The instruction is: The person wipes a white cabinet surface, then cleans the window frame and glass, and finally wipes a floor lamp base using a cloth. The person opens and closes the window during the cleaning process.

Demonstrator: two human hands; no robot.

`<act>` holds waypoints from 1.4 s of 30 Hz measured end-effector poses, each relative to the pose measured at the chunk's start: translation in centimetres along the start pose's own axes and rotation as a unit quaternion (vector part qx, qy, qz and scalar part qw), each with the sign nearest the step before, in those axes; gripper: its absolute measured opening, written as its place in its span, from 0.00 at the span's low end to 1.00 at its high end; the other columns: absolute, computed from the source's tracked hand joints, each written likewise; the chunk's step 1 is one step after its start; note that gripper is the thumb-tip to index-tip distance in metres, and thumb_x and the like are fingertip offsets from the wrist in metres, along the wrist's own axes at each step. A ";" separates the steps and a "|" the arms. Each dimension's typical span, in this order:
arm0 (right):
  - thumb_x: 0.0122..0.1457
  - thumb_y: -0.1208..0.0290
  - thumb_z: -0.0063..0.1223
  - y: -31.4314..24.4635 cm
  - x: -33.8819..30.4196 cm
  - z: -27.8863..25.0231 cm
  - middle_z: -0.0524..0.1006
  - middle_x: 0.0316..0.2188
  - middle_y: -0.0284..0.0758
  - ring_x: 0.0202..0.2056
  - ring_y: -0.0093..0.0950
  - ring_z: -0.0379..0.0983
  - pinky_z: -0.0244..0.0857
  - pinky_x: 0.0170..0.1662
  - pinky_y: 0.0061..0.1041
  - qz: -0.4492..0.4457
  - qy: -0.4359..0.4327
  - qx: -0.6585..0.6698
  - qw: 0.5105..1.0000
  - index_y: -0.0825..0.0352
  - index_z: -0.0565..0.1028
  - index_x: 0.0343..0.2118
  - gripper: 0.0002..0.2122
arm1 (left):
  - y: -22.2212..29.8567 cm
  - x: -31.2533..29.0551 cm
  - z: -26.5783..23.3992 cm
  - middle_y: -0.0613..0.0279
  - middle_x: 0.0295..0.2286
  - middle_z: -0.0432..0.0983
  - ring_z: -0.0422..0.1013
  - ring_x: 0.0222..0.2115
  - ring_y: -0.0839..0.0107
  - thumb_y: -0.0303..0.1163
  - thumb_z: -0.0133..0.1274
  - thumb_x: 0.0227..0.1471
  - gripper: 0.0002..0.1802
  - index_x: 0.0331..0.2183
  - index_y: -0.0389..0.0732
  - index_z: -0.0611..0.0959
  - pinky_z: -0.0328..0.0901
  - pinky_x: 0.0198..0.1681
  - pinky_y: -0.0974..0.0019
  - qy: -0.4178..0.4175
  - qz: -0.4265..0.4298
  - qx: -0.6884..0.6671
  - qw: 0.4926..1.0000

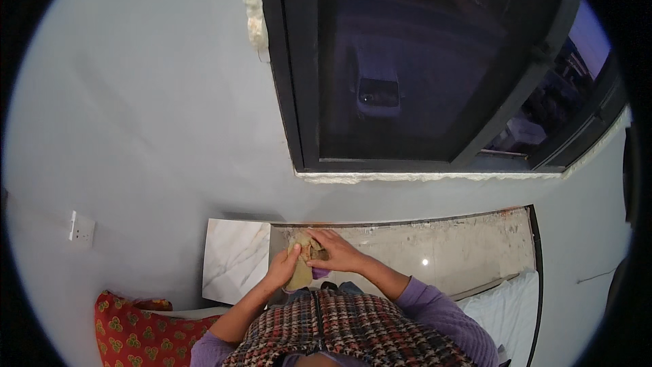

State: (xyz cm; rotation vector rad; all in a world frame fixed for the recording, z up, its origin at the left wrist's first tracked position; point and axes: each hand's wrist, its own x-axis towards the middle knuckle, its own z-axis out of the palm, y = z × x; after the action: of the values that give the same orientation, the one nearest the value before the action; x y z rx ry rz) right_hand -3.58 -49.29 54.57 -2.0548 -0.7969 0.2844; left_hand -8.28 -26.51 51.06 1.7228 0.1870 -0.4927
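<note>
Grey wall (pixel 149 109) ahead; left fingers (pixel 294 251) pinch limp, crumpled, mustard-tan cloth (pixel 301 275), right fingers (pixel 326 236) loosely closed around it.

Just right of the white marbled cabinet (pixel 236 259), we hold a yellowish cloth (pixel 301 274) in our left hand (pixel 280 268) and right hand (pixel 339 254).

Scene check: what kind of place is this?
Probably a bedroom at home, though no whole bed shows: a red, flower-patterned fabric cushion at lower left, rumpled, pale white bedding-like fabric at lower right, and a boxy white cabinet with a marble-look top near the wall.
</note>
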 end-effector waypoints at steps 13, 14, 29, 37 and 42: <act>0.52 0.81 0.51 0.3 -3.2 -11.2 0.78 0.41 0.36 0.42 0.26 0.75 0.68 0.47 0.27 0.127 0.146 0.221 0.956 0.67 0.69 0.38 0.10 | 11.7 -0.2 5.1 0.59 0.45 0.77 0.72 0.45 0.73 0.38 0.63 0.54 0.30 0.55 0.34 0.74 0.66 0.50 0.67 -0.149 0.137 0.067 0.977; 0.53 0.81 0.50 0.4 -3.1 -11.8 0.78 0.41 0.35 0.43 0.26 0.75 0.68 0.48 0.27 0.144 0.155 0.240 0.947 0.67 0.69 0.38 0.10 | 11.9 -0.4 5.1 0.61 0.44 0.77 0.72 0.43 0.74 0.37 0.62 0.56 0.28 0.54 0.34 0.74 0.67 0.49 0.67 -0.160 0.103 0.053 0.980; 0.55 0.75 0.66 -2.5 1.4 -9.1 0.60 0.62 0.37 0.62 0.31 0.59 0.57 0.63 0.32 -0.062 0.074 0.362 0.927 0.58 0.24 0.69 0.57 | 17.6 -0.3 7.4 0.58 0.49 0.72 0.68 0.50 0.72 0.33 0.53 0.62 0.25 0.57 0.36 0.68 0.64 0.54 0.66 0.041 0.323 -0.104 0.940; 0.50 0.82 0.60 -15.0 8.2 -21.7 0.66 0.59 0.46 0.60 0.43 0.64 0.56 0.64 0.35 -0.236 0.191 -0.032 0.952 0.62 0.60 0.66 0.38 | 26.7 -0.1 1.9 0.49 0.55 0.56 0.58 0.58 0.59 0.34 0.57 0.58 0.37 0.63 0.38 0.59 0.64 0.57 0.60 0.221 0.515 0.111 0.821; 0.45 0.92 0.47 -26.3 15.3 -32.7 0.66 0.62 0.41 0.64 0.39 0.60 0.52 0.68 0.34 -0.415 0.347 -0.145 0.828 0.63 0.66 0.62 0.36 | 26.4 -2.3 -0.8 0.50 0.58 0.52 0.62 0.56 0.60 0.34 0.57 0.58 0.39 0.64 0.39 0.56 0.65 0.56 0.57 0.155 0.501 -0.014 0.851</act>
State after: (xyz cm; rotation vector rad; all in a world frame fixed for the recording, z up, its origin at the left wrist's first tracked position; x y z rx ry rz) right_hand 12.41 -50.72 96.25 -1.6567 -1.1938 -1.0670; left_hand 0.06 -31.13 75.86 1.6076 -0.4730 0.5629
